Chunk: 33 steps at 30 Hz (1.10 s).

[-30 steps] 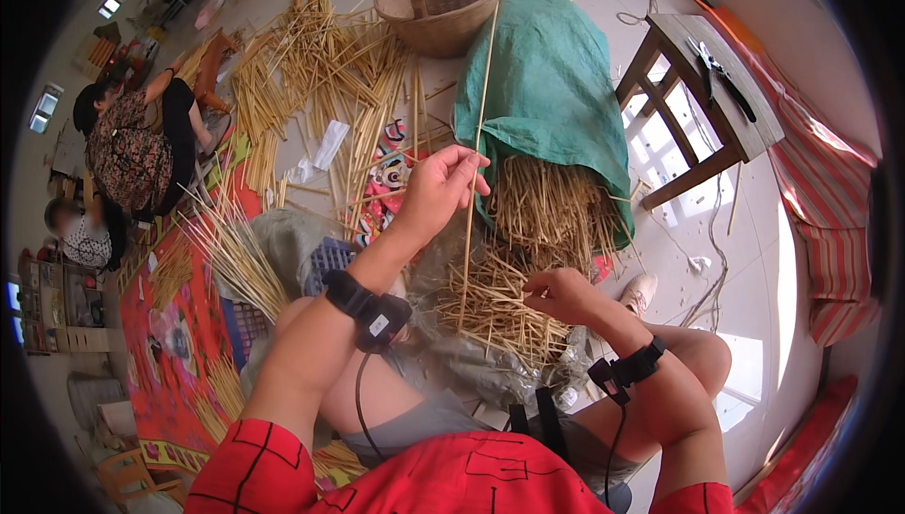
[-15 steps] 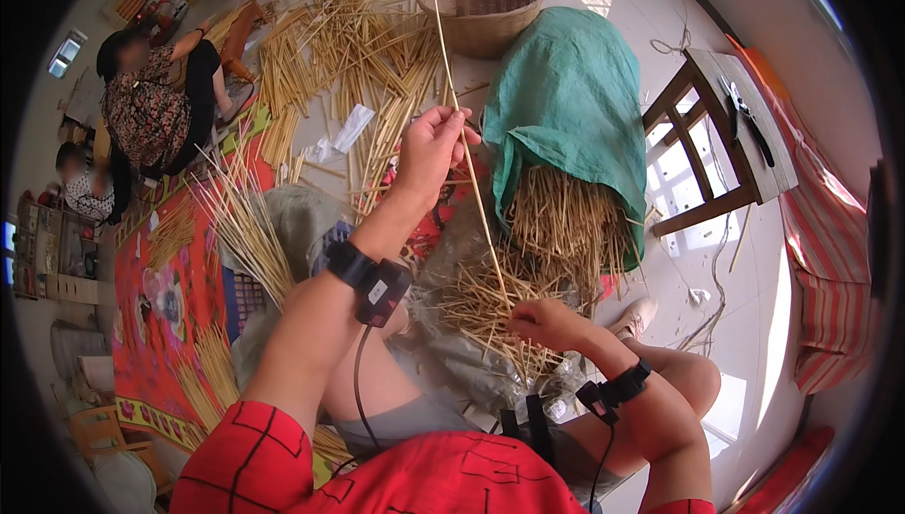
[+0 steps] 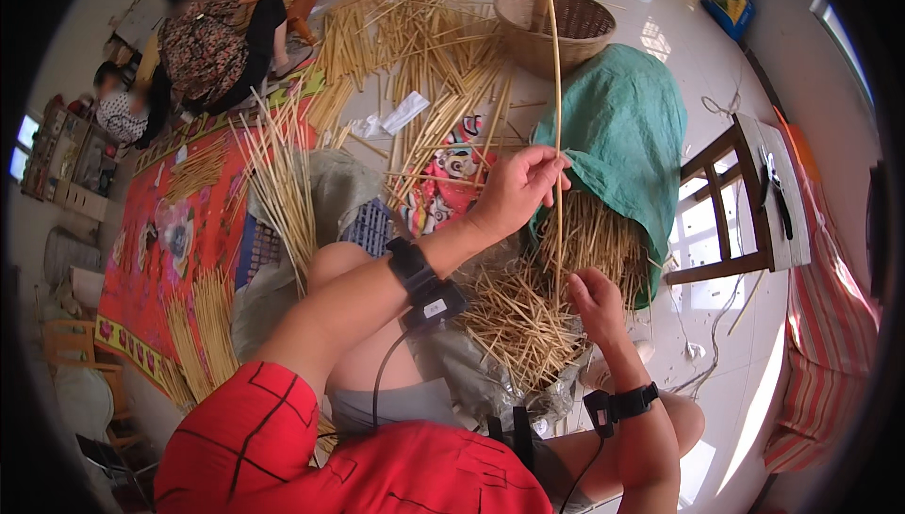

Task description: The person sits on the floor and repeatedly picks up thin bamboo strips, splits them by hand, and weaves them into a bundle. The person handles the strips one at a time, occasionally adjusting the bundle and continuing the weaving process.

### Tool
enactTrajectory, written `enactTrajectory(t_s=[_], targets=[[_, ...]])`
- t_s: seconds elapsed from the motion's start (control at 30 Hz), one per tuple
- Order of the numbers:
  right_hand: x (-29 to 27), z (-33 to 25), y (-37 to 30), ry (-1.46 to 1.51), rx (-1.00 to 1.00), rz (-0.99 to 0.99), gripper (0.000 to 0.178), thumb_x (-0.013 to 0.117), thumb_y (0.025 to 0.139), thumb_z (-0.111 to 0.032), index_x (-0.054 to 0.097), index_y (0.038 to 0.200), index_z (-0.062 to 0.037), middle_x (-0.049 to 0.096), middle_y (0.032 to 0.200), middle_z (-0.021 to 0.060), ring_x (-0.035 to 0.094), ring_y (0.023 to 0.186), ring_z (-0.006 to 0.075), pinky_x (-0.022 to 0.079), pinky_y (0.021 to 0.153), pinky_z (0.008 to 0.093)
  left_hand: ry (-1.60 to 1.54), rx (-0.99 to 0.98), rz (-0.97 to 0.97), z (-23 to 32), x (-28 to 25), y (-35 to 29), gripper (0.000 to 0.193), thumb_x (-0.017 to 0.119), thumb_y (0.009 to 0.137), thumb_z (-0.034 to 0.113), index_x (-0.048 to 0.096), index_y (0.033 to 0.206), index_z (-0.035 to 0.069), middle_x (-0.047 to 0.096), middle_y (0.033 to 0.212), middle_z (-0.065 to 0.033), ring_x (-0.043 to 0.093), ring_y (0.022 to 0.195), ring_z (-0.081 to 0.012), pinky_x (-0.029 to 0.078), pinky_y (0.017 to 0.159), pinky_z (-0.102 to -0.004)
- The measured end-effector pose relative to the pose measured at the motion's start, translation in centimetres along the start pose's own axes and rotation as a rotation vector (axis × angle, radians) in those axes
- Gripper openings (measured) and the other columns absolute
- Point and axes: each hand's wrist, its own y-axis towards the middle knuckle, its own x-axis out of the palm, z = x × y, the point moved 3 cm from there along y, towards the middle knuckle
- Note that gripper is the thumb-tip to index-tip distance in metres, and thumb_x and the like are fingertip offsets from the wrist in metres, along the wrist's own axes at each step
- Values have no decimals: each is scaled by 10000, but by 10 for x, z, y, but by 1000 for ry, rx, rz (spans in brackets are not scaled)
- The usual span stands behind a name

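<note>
A long, thin straw stalk (image 3: 557, 71) stands nearly upright in front of me, its upper end reaching the top of the view. My left hand (image 3: 521, 184) pinches it around the middle between thumb and fingers. Lower down, my right hand (image 3: 599, 307) is closed at the stalk's bottom end, its fingertips partly turned away. Beneath both hands lies a heap of short straw pieces (image 3: 518, 330) on clear plastic sheeting. Just beyond, a green woven sack (image 3: 627, 104) spills more straw (image 3: 603, 231) from its open mouth.
Long stalks lean upright (image 3: 283, 184) at my left over a blue plastic basket (image 3: 370, 227). Loose stalks (image 3: 405, 33) cover the floor ahead, near a wicker basket (image 3: 528, 29). A wooden stool (image 3: 782, 194) bearing scissors (image 3: 778, 194) stands right. Two people (image 3: 207, 52) sit far left.
The stalk has swung from a leftward slant to nearly upright. My left hand has moved right and my right hand has risen with its lower end. The whole view has turned a little left.
</note>
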Motion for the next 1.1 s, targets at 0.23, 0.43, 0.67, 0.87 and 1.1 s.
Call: enactTrajectory(t_s=[0.23, 0.43, 0.67, 0.87, 1.1], targets=[[-16, -9, -3, -49, -12, 31, 172, 581, 931, -161, 585, 913, 10, 580, 702, 10, 478, 571, 55, 397, 515, 213, 123, 335, 450, 134, -141, 5, 209, 442, 994, 177, 596, 1034, 41, 675, 809, -44, 519, 595, -21, 434, 569, -165], [-5, -14, -14, -232, -34, -75, 171, 583, 920, -151, 598, 886, 16, 598, 664, 21, 510, 562, 61, 415, 518, 226, 563, 336, 644, 173, -284, -67, 204, 451, 986, 156, 601, 1040, 28, 676, 796, -41, 535, 627, -41, 455, 593, -186], [-6, 4, -10, -375, -93, -109, 153, 609, 858, -120, 634, 884, 29, 620, 655, 63, 557, 577, 113, 443, 560, 264, 962, -64, 891, 76, -409, -217, 182, 499, 951, 170, 590, 931, 13, 630, 644, -66, 557, 525, -112, 457, 536, -263], [-10, 1, -8, -552, -143, -98, 155, 634, 829, -127, 648, 866, 23, 647, 680, 112, 612, 614, 166, 471, 600, 293, 932, -361, 894, -15, -413, -305, 194, 500, 939, 182, 588, 886, 16, 638, 640, -79, 634, 552, -184, 477, 534, -308], [-13, 6, -10, -612, -164, -130, 144, 645, 808, -129, 647, 855, 8, 628, 666, 123, 609, 608, 198, 471, 599, 310, 1159, -833, 779, -69, -411, -337, 331, 574, 862, 294, 605, 1068, 37, 664, 959, -182, 647, 930, -307, 502, 793, -382]])
